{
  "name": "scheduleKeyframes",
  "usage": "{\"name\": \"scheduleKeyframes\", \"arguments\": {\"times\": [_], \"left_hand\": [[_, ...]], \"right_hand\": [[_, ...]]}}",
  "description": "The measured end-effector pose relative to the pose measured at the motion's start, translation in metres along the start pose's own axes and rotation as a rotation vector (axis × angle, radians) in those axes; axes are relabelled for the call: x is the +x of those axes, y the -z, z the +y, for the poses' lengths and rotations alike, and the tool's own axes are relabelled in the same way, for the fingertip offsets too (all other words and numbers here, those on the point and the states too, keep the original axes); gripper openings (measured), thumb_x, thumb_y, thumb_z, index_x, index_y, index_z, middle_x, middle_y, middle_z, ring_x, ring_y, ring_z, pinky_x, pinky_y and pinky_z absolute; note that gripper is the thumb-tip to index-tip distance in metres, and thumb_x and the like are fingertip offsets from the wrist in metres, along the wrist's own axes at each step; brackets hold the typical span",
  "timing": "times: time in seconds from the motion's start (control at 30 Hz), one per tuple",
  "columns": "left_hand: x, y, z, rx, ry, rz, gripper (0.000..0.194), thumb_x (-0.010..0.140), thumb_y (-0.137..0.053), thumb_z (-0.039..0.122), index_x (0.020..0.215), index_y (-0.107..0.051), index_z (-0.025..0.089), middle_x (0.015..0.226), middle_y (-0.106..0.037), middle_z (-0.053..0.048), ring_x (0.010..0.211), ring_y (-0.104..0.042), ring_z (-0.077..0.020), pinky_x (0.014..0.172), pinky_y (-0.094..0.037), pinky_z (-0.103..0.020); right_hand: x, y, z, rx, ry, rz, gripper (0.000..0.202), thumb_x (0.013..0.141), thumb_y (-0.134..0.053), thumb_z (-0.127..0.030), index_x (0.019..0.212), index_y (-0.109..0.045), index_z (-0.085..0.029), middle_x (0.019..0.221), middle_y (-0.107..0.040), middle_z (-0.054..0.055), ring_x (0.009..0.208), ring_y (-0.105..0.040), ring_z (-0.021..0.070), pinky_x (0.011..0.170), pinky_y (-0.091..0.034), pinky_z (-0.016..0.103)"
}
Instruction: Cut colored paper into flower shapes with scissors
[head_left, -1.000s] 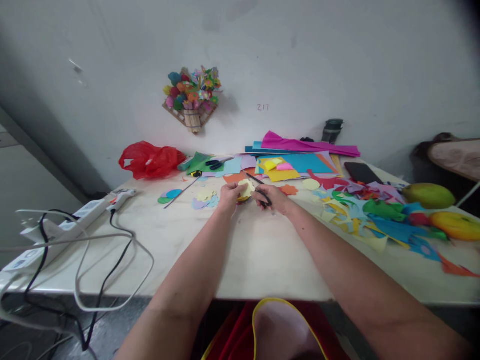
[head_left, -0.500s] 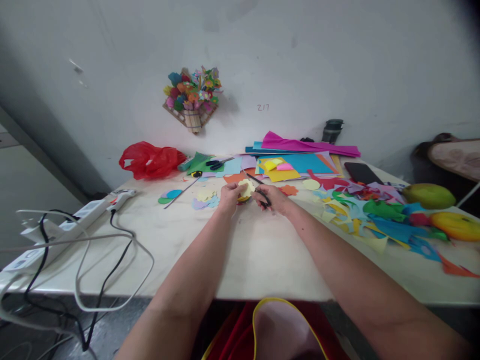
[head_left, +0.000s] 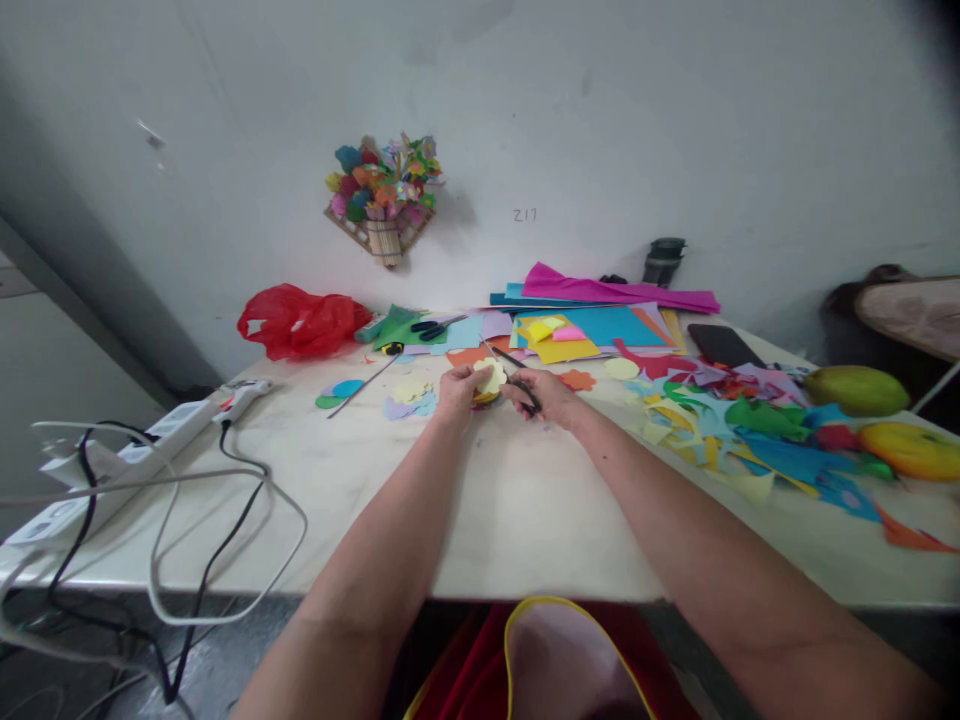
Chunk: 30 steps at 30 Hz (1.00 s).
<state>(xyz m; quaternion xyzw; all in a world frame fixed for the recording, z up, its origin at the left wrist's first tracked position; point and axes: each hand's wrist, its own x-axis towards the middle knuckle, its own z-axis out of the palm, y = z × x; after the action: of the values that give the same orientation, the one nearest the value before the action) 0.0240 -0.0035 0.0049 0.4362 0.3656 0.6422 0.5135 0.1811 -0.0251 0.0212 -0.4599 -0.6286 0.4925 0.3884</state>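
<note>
My left hand (head_left: 457, 390) pinches a pale yellow paper flower (head_left: 491, 375) with scalloped edges, near the middle of the table. Black-handled scissors (head_left: 527, 392) are gripped in my right hand (head_left: 546, 393), their blades pointing up and left beside the flower. Under the flower and between my hands lie darker yellow pieces, partly hidden. An orange paper flower (head_left: 577, 380) lies just right of my right hand, and a pale yellow paper circle (head_left: 621, 369) sits beyond it. Left of my left hand are pale yellow, lilac and blue cut-outs (head_left: 412, 398).
Paper scraps (head_left: 750, 410) cover the right side, beside a phone (head_left: 724, 346) and two mangoes (head_left: 856, 391). Coloured sheets (head_left: 600, 328) and second scissors (head_left: 437, 327) lie at the back. A red plastic bag (head_left: 304, 320) is back left; a power strip (head_left: 112, 478) with cables occupies the left edge.
The pale yellow flower has turned slightly in my left hand, and its scalloped edge shows more clearly. Both hands stay in nearly the same place.
</note>
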Motion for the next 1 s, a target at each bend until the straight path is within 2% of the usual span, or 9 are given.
{"name": "scheduleKeyframes", "arguments": {"times": [0.17,0.47,0.8,1.0], "left_hand": [[0.002,0.002,-0.003,-0.012,0.002,0.008,0.037,0.047,-0.087,0.031,0.050,-0.054,0.016,0.047,-0.049,0.002,0.045,-0.039,-0.0062,0.045,-0.026,-0.023],[0.002,0.002,-0.002,-0.008,0.023,0.039,0.030,0.051,-0.086,0.028,0.055,-0.059,0.015,0.049,-0.052,0.001,0.046,-0.042,-0.0076,0.048,-0.028,-0.024],[0.003,0.004,-0.002,-0.001,0.016,0.053,0.029,0.050,-0.085,0.029,0.055,-0.060,0.015,0.050,-0.053,0.001,0.047,-0.043,-0.0080,0.047,-0.030,-0.024],[0.005,0.006,-0.004,-0.005,0.003,0.044,0.032,0.050,-0.087,0.032,0.057,-0.061,0.015,0.052,-0.056,0.000,0.048,-0.047,-0.0089,0.048,-0.033,-0.024]], "right_hand": [[-0.003,-0.001,-0.005,0.016,-0.016,0.010,0.022,0.073,-0.075,-0.031,0.073,-0.057,-0.019,0.046,-0.053,-0.006,0.035,-0.045,0.0081,0.032,-0.022,0.019],[-0.008,-0.004,-0.015,0.078,-0.064,0.015,0.023,0.071,-0.076,-0.029,0.067,-0.055,-0.019,0.042,-0.050,-0.006,0.034,-0.042,0.0076,0.034,-0.028,0.019],[-0.006,-0.004,-0.010,0.079,-0.036,0.033,0.025,0.067,-0.080,-0.029,0.067,-0.057,-0.019,0.043,-0.049,-0.006,0.037,-0.041,0.0078,0.035,-0.031,0.020],[-0.004,-0.003,-0.008,0.078,-0.064,0.052,0.021,0.070,-0.078,-0.026,0.068,-0.058,-0.019,0.044,-0.049,-0.006,0.037,-0.040,0.0075,0.036,-0.032,0.019]]}}
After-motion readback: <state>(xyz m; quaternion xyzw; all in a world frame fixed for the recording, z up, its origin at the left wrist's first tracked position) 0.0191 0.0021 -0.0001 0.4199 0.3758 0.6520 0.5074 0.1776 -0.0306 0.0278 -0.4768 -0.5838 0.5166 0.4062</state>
